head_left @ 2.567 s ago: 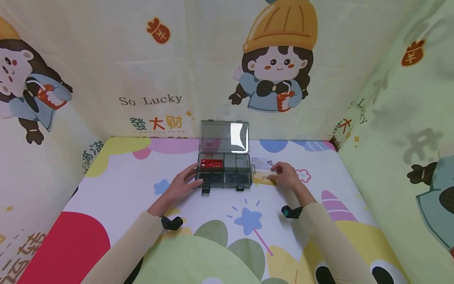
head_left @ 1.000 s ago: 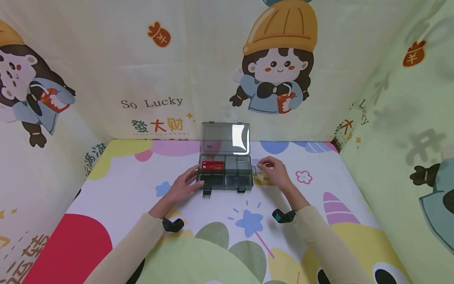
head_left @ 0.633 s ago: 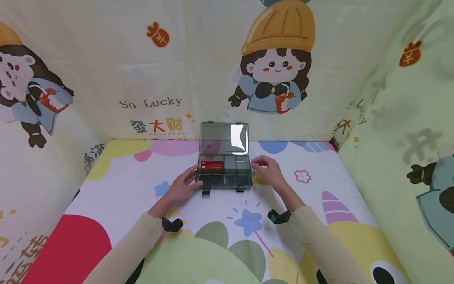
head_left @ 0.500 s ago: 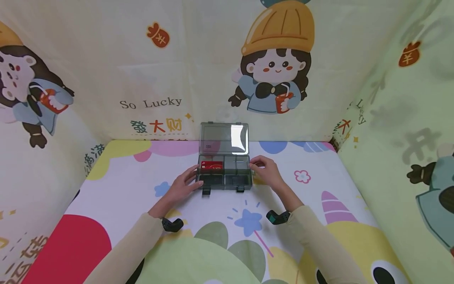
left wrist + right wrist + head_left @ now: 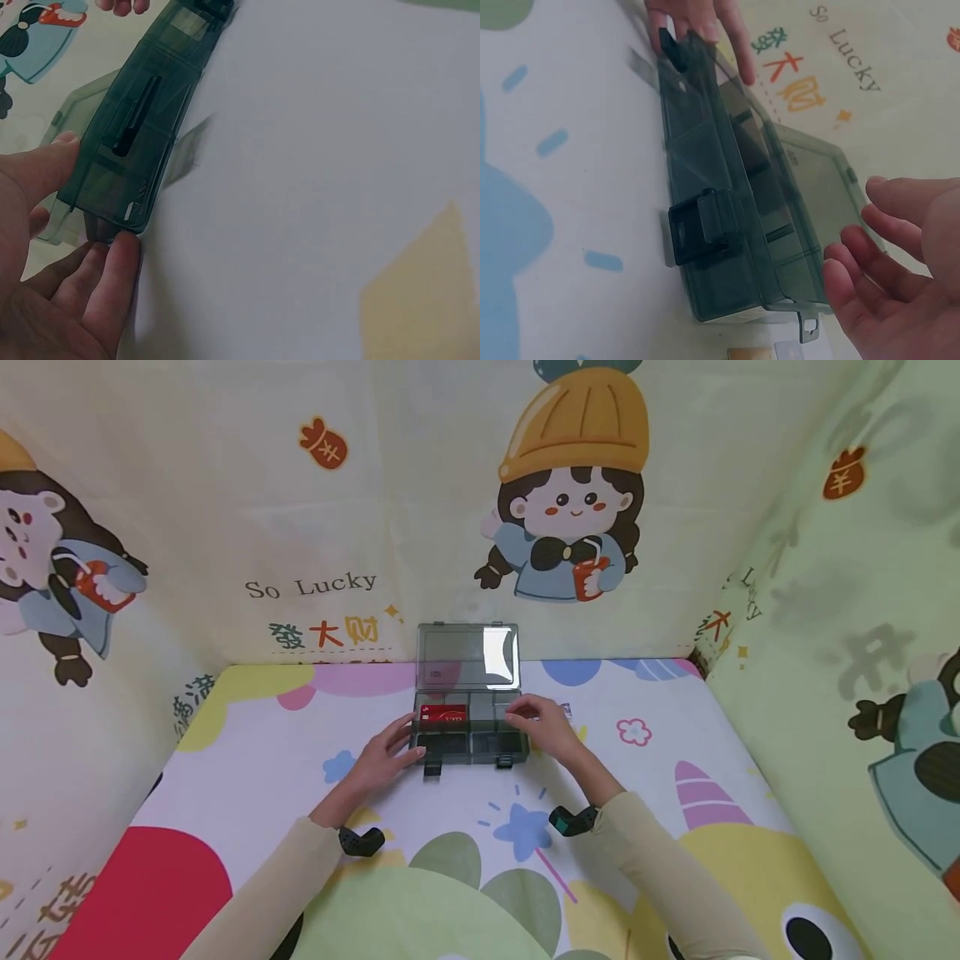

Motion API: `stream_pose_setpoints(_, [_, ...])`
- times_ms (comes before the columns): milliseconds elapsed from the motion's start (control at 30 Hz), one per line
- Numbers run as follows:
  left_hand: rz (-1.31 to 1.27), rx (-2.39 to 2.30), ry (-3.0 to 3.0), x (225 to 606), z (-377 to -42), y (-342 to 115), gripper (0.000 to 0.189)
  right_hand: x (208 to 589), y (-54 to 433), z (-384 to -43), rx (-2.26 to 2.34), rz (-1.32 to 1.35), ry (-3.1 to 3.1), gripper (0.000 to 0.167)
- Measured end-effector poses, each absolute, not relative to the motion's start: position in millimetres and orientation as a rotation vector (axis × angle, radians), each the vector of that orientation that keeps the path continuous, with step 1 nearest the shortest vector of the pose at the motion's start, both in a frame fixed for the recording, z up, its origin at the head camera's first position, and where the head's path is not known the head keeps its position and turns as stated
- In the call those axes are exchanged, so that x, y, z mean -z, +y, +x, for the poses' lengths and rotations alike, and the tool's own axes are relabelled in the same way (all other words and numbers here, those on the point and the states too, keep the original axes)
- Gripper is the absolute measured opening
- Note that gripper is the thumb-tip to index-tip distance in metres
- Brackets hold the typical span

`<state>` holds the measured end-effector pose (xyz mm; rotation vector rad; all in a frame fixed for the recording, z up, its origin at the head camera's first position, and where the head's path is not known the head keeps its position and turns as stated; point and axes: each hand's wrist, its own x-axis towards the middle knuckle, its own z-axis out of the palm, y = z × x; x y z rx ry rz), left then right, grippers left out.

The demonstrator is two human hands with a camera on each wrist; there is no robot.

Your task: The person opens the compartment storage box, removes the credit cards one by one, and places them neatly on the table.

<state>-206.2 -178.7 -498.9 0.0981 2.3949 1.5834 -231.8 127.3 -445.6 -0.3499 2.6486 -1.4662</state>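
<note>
Organizer box [image 5: 468, 759] gripped at left end by left hand [image 5: 378, 756]; right hand [image 5: 551, 727], pinch indeterminable, has moved inward, bringing right-rear compartment [image 5: 485, 711] within reach.

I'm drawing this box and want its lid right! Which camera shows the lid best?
The head view: it shows the whole lid, standing open. The left wrist view shows only pale bits behind the box and left hand. The right wrist view shows it slanted, partly behind the right hand.
</note>
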Motion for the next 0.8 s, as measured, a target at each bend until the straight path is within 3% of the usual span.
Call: stream_pose_setpoints(800, [0.081,-1.6,2.4,497.9,-202.6,-180.0,0.073,455.2,100.3,-237.2,1.399,-0.458,2.552,0.028])
